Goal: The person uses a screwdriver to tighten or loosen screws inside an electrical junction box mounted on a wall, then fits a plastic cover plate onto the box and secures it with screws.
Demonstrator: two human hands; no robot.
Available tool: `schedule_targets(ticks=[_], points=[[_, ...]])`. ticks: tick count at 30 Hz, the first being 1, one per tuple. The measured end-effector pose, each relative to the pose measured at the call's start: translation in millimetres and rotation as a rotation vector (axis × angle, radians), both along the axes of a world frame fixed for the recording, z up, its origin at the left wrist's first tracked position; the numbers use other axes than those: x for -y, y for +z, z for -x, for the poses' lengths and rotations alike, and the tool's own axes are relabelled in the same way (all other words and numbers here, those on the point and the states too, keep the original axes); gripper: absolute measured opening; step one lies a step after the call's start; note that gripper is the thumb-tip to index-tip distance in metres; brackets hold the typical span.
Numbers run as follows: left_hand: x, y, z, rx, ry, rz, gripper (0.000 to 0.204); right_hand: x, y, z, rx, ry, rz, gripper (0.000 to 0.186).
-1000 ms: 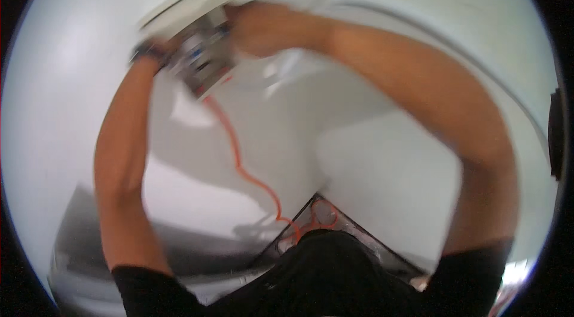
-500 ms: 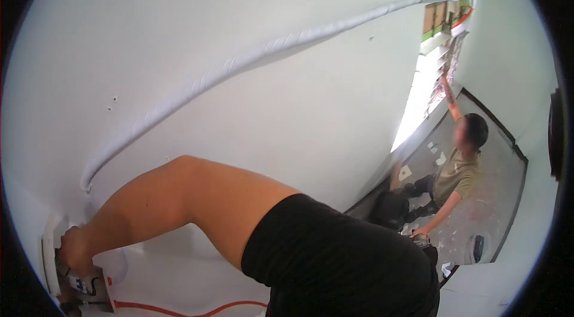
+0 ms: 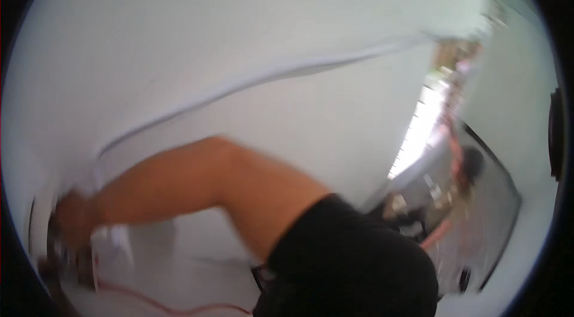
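At the far left, blurred by motion, my right hand is on an electrical box with a white cover; its finger shape is unclear. Below it, my left hand is a dark smear at the same box, its fingers unreadable. An orange-red flexible conduit runs rightward from the box's lower end. My right forearm stretches across the lower middle.
A pale wrapped pipe crosses the white wall. At right, a co-worker reaches up beside a bright louvred window. A grey, dark-edged floor area lies around them.
From a second ago, the view has swung right, bringing the co-worker and window in. Since half a second ago, the wall, pipe and window have shifted down in view and the picture has blurred.
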State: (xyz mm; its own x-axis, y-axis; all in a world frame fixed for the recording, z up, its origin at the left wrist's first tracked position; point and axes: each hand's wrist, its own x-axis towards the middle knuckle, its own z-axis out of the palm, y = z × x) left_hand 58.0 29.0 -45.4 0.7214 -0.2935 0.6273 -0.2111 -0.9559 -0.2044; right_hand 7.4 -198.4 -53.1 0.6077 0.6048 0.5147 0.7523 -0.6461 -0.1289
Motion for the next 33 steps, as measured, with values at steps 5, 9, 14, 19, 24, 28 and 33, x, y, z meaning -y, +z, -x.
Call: schedule_targets(ticks=[5,9,14,19,24,28,33], points=[[-5,16,29,-0.225,0.274,-0.065,0.063,62,3,33,0.439,-0.001,0.116,0.051],[3,33,19,0.098,0.028,-0.32,0.043,65,12,58,0.05,-0.146,0.162,0.042],[-11,35,34,0.174,0.095,-0.465,0.036,50,15,44,-0.093,-0.019,0.04,0.043],[9,25,44,0.047,0.095,-0.322,0.032,53,4,32,-0.052,-0.018,0.053,0.047],[10,26,66,-0.043,0.11,-0.159,0.031,67,-8,29,-0.039,-0.019,0.028,0.044],[25,12,85,-0.1,0.074,0.234,0.025,76,-21,14,-0.044,0.011,-0.068,0.038],[14,-16,97,-0.009,0.047,0.394,0.032,78,-29,0,-0.129,0.071,-0.198,0.035]])
